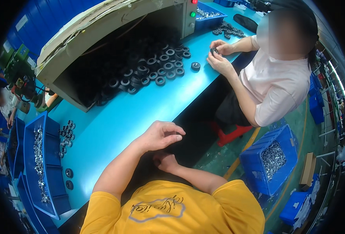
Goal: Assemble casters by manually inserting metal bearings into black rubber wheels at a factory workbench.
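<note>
Closest by, just below both hands: yellow cloth shirt with dark curly writing. Above it, left hand, fingers bent, with only a narrow gap to the thumb and nothing seen in it. Just under that, right hand, curled up in shade; cannot tell whether holding anything. Ahead of the hands, on a shiny bright-blue surface, big heap of round black rubber wheels, spilling from under a beige box-shaped cover. Ahead and to the right, lone black wheel with a shiny middle; past it, co-worker's hands around a small black wheel. Left of the hands, pair of black wheels near a long blue plastic bin of shiny silver bits. Off to the right, deep blue plastic crate with more silver pieces.

Could go wrong: lone wheel rolling off the edge, if bumped by an arm; heap sliding down, if pulled from low in the pile.

Hard to see: back of the heap, lost in the dark; right fingertips, hidden in shade; far-left worker's arm, small and blurry.
</note>
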`<action>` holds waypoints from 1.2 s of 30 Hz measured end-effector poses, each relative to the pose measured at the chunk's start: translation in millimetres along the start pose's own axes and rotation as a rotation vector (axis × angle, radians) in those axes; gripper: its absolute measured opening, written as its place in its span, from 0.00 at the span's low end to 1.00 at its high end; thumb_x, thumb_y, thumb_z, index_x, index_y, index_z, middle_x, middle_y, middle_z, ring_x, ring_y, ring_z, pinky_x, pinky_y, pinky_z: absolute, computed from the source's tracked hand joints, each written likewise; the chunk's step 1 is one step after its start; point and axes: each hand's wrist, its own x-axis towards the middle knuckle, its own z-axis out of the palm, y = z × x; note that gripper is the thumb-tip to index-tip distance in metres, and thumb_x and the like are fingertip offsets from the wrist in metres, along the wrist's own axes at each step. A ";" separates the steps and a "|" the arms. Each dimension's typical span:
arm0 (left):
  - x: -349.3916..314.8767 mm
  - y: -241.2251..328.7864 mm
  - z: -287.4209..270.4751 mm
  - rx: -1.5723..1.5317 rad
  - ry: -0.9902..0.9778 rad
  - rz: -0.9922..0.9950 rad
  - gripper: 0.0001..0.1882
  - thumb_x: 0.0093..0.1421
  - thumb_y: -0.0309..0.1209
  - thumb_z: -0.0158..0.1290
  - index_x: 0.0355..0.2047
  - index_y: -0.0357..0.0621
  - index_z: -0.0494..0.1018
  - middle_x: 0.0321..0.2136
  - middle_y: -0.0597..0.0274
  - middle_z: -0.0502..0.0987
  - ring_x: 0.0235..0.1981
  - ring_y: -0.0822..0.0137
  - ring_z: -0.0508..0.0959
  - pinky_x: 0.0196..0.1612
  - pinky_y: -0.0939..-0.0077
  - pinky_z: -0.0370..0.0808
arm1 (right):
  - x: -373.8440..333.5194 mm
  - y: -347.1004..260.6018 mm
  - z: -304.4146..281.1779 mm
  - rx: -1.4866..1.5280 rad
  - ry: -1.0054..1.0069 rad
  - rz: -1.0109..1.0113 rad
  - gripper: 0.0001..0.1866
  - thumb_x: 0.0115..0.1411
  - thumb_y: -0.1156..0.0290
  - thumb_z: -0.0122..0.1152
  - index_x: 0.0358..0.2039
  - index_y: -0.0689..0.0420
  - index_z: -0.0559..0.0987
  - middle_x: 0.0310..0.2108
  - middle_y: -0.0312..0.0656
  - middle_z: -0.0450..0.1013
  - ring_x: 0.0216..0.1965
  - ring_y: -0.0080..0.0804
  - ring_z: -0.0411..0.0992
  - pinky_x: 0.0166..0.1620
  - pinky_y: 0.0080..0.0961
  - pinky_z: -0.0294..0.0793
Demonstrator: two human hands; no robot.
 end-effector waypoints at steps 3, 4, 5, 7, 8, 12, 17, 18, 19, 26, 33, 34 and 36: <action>1.2 1.4 -1.5 0.001 -0.004 0.003 0.10 0.64 0.34 0.64 0.44 0.45 0.84 0.28 0.63 0.81 0.30 0.70 0.78 0.35 0.74 0.75 | 4.3 0.8 -4.7 -0.025 -0.004 0.016 0.07 0.57 0.67 0.65 0.37 0.48 0.82 0.40 0.44 0.79 0.43 0.49 0.78 0.45 0.46 0.79; 1.0 1.3 -1.3 0.007 -0.003 0.010 0.10 0.64 0.34 0.64 0.44 0.45 0.84 0.28 0.63 0.81 0.31 0.70 0.78 0.35 0.74 0.75 | 1.0 3.2 1.1 -0.030 0.030 -0.014 0.07 0.56 0.68 0.65 0.36 0.48 0.81 0.40 0.43 0.78 0.42 0.48 0.79 0.44 0.45 0.79; 0.0 2.2 -2.0 0.015 0.000 0.014 0.10 0.64 0.34 0.64 0.44 0.45 0.84 0.28 0.63 0.81 0.31 0.70 0.79 0.35 0.74 0.75 | 0.8 2.4 1.3 -0.027 0.044 -0.033 0.07 0.56 0.68 0.65 0.36 0.47 0.81 0.39 0.42 0.78 0.41 0.48 0.79 0.43 0.45 0.79; -0.1 1.6 -2.2 0.018 0.008 0.019 0.10 0.64 0.34 0.64 0.44 0.45 0.84 0.28 0.63 0.81 0.31 0.70 0.79 0.35 0.74 0.75 | 3.0 3.0 -0.8 -0.016 0.059 -0.059 0.06 0.56 0.68 0.65 0.36 0.47 0.81 0.39 0.42 0.78 0.41 0.47 0.79 0.42 0.44 0.79; 1.6 1.4 -3.0 0.026 0.002 0.020 0.10 0.64 0.34 0.64 0.44 0.45 0.84 0.29 0.63 0.81 0.31 0.69 0.79 0.35 0.74 0.75 | 3.4 4.6 0.3 -0.012 0.063 -0.060 0.06 0.56 0.68 0.65 0.36 0.47 0.81 0.38 0.42 0.78 0.41 0.47 0.79 0.42 0.44 0.79; 1.7 0.3 -1.7 0.031 -0.005 0.017 0.10 0.64 0.34 0.64 0.43 0.46 0.84 0.29 0.63 0.82 0.31 0.69 0.79 0.35 0.73 0.76 | 1.7 5.0 2.8 -0.006 0.075 -0.064 0.06 0.56 0.68 0.65 0.36 0.47 0.81 0.38 0.42 0.78 0.41 0.47 0.79 0.42 0.45 0.79; 1.2 3.4 -3.1 0.058 -0.012 0.012 0.10 0.64 0.34 0.64 0.43 0.46 0.84 0.29 0.63 0.82 0.31 0.69 0.79 0.35 0.73 0.76 | 2.1 6.2 5.6 -0.012 0.045 -0.041 0.05 0.56 0.68 0.64 0.35 0.47 0.81 0.38 0.42 0.78 0.41 0.48 0.79 0.42 0.46 0.79; 1.3 3.6 -2.8 0.060 -0.011 0.014 0.10 0.64 0.34 0.64 0.43 0.46 0.84 0.29 0.63 0.82 0.31 0.69 0.79 0.34 0.73 0.76 | 2.0 7.3 6.1 -0.011 0.040 -0.036 0.05 0.56 0.68 0.64 0.35 0.47 0.80 0.38 0.42 0.78 0.41 0.48 0.79 0.41 0.46 0.79; 1.4 2.5 -1.7 0.060 -0.006 0.020 0.10 0.64 0.35 0.64 0.43 0.46 0.84 0.29 0.63 0.82 0.31 0.69 0.79 0.34 0.73 0.76 | 1.5 8.3 6.7 -0.005 0.042 -0.034 0.05 0.56 0.68 0.64 0.35 0.46 0.80 0.38 0.42 0.78 0.41 0.48 0.79 0.41 0.46 0.79; 1.5 4.2 -2.2 0.049 -0.009 0.005 0.10 0.64 0.34 0.64 0.43 0.46 0.84 0.29 0.63 0.82 0.30 0.69 0.79 0.35 0.73 0.76 | 1.3 8.2 7.5 -0.003 0.057 -0.040 0.05 0.56 0.68 0.65 0.34 0.46 0.80 0.38 0.43 0.77 0.40 0.48 0.79 0.42 0.46 0.79; 0.8 1.3 -1.6 0.044 0.000 0.018 0.10 0.64 0.34 0.64 0.43 0.46 0.84 0.28 0.64 0.81 0.30 0.69 0.79 0.34 0.73 0.76 | 1.8 5.6 4.5 -0.021 0.048 -0.047 0.05 0.56 0.68 0.65 0.34 0.46 0.80 0.38 0.43 0.78 0.41 0.48 0.78 0.42 0.46 0.79; 0.8 0.6 -1.2 0.044 0.003 0.022 0.10 0.64 0.34 0.64 0.43 0.46 0.84 0.28 0.64 0.81 0.30 0.69 0.79 0.34 0.74 0.76 | 2.0 5.8 4.6 -0.025 0.043 -0.045 0.05 0.56 0.68 0.65 0.35 0.46 0.80 0.39 0.43 0.77 0.41 0.48 0.78 0.42 0.47 0.79; 0.8 2.3 -2.1 0.050 -0.018 0.000 0.10 0.64 0.33 0.63 0.44 0.46 0.84 0.30 0.61 0.82 0.31 0.66 0.80 0.36 0.72 0.77 | 1.9 6.4 5.5 -0.025 0.035 -0.038 0.05 0.56 0.68 0.65 0.35 0.46 0.80 0.39 0.43 0.77 0.42 0.48 0.78 0.43 0.47 0.79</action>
